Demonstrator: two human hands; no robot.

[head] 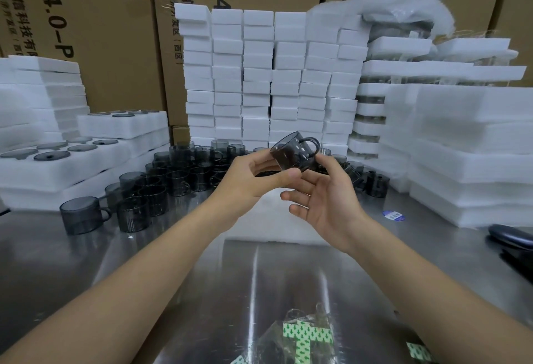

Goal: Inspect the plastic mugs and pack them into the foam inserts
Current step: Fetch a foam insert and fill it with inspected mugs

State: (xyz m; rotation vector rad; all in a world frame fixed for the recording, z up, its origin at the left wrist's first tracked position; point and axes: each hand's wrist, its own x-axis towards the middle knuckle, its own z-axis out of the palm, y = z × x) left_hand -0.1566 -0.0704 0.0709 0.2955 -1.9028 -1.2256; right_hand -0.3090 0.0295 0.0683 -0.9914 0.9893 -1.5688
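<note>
A smoky grey plastic mug is held tilted above the steel table, handle up and to the right. My left hand grips its lower side with thumb and fingers. My right hand holds it from the right, fingertips at the handle side, palm turned toward me. A foam insert lies flat on the table under both hands. Many more grey mugs stand crowded to the left and behind. Filled foam inserts with mugs seated in their holes are stacked at the left.
White foam blocks are piled high at the back, before cardboard boxes. Stacked foam trays fill the right side. A dark object lies at the right edge. Plastic bags with green-printed labels lie near me.
</note>
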